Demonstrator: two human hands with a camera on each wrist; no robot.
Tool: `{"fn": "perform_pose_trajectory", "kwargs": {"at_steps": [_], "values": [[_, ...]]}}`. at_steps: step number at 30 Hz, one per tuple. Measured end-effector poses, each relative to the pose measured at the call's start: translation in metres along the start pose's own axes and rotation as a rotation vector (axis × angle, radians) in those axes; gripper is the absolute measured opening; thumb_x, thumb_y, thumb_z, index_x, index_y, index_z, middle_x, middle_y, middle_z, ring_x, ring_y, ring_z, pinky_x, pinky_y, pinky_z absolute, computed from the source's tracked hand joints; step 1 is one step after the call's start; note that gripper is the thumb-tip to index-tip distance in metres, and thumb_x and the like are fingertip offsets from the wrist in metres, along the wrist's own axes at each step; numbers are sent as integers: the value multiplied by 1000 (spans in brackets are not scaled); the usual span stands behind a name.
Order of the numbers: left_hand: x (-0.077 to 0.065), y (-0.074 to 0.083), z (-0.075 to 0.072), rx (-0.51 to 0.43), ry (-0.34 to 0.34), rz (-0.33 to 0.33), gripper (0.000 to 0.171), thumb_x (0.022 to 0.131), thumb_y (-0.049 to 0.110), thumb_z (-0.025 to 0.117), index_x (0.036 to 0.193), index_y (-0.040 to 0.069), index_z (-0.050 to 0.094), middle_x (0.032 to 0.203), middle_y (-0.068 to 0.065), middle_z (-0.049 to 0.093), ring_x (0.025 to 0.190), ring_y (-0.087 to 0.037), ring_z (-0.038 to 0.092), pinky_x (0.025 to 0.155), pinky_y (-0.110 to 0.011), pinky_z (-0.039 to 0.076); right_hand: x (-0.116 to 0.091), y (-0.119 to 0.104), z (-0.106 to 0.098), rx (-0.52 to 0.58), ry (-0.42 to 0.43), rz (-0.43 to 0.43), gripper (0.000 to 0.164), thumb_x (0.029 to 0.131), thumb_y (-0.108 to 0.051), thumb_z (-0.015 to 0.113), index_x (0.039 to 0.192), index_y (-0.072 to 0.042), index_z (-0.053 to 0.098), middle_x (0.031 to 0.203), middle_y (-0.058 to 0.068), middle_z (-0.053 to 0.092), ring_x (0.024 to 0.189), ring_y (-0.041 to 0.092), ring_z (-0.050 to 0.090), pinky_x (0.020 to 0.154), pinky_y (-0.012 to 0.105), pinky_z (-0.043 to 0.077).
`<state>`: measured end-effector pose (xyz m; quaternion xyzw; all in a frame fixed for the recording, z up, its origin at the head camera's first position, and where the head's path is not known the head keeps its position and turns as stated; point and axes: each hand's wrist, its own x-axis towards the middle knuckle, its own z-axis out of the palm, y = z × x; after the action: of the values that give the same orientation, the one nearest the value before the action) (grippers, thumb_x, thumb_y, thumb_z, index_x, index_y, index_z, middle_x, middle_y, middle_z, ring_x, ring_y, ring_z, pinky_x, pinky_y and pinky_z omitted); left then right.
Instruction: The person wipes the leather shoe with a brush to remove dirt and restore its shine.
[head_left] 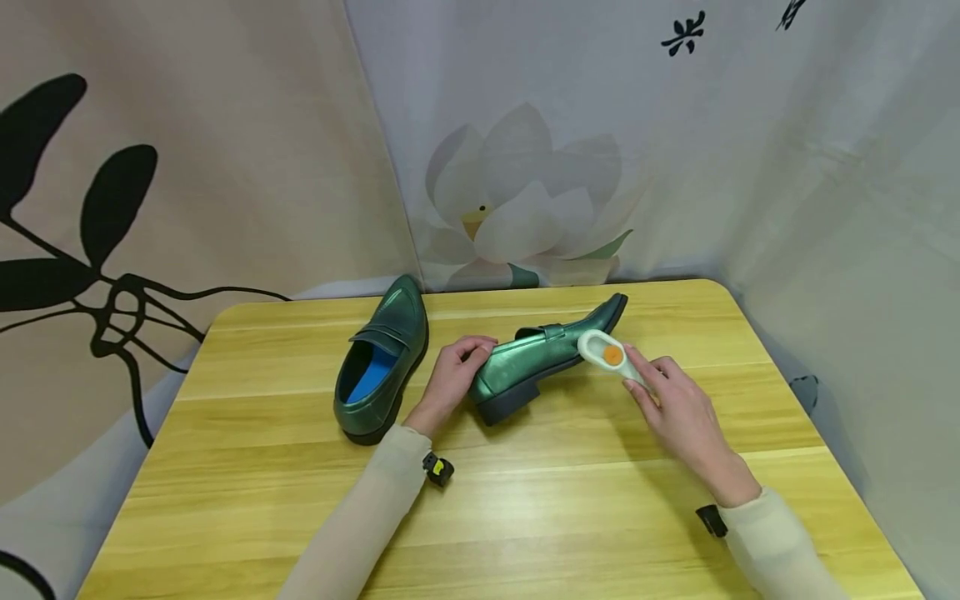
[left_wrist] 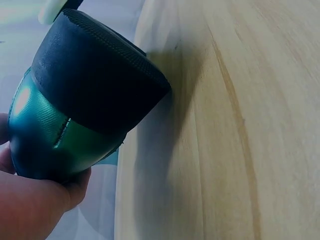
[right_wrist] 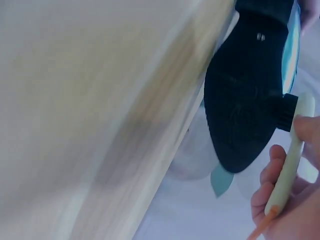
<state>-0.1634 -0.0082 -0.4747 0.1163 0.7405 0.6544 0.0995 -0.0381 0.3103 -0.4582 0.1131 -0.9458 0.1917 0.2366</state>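
My left hand [head_left: 452, 373] grips a shiny green loafer [head_left: 517, 365] by the heel end, thumb and fingers around its back opening. The loafer is tilted on its side over the table, its toe pointing to the far right. In the left wrist view its black heel block [left_wrist: 95, 70] faces the camera. My right hand [head_left: 678, 412] holds a shoe brush [head_left: 595, 346] with a pale handle and an orange spot. Seen from the right wrist, the short dark bristles [right_wrist: 286, 111] meet the edge of the black sole [right_wrist: 245, 95] near the forefoot.
The matching green loafer [head_left: 403, 312] with a blue insole stands upright on the left of the wooden table [head_left: 525, 517]. Behind the table hangs a pale curtain [head_left: 285, 150] printed with leaves and a flower.
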Motion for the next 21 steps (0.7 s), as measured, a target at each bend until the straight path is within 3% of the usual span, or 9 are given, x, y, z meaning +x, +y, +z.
{"fn": "perform_pose_trajectory", "kwargs": {"at_steps": [7,13,16,21], "values": [[-1,0,0,10,-5,9,30,106,15,59,121,-8,71,129,-16,68,129,-32,58,113,-46,41,16,18,-11,-8,-30,119,58,102,-14,67,156,-9,47,99,17,61,68,23,50,55,38,40],[-2,1,1,14,-1,27,27,105,14,60,117,-8,73,128,-17,68,128,-33,58,114,-47,40,41,37,-21,-23,-117,246,53,110,-26,53,158,-6,42,97,25,60,66,30,51,51,43,39],[-3,3,2,19,-7,28,25,105,14,60,114,-6,74,128,-16,68,128,-32,58,113,-46,40,56,46,-27,-11,-162,325,54,111,-33,47,157,-4,42,87,22,57,60,28,45,48,39,34],[-5,4,3,6,-14,24,24,105,15,61,111,-3,76,128,-15,68,128,-31,58,114,-47,40,72,51,-29,35,-208,364,57,112,-37,43,157,-2,42,68,9,47,50,21,36,44,36,29]]}}
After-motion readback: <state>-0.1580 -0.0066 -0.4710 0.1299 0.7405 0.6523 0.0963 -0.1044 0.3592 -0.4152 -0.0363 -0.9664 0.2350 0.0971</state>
